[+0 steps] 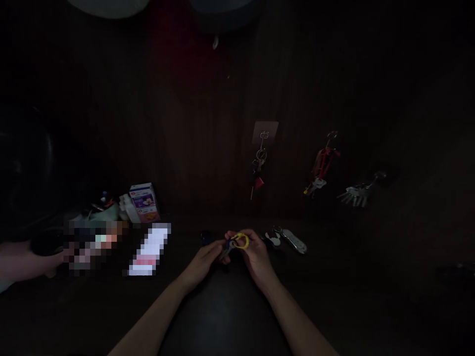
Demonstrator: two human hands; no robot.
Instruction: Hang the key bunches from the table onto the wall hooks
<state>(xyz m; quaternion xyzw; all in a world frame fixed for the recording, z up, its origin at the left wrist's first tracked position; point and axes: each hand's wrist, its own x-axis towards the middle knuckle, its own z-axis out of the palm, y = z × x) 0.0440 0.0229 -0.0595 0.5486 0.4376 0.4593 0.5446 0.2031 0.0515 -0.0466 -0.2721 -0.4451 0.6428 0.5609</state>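
In the head view, the keys (226, 251) are at lower centre, between both hands. The left hand's (207, 258) fingers are clamped on them; the right hand's (257, 253) curl closed around the yellow loop (245, 241). The keys should be light, stiff and slippery, the loop softer; pinching the flat key heads looks surest.

Bare forearms (159, 306) angled inward, left hand (204, 259) and right hand (257, 251) nearly meeting — fingers (213, 250) bent
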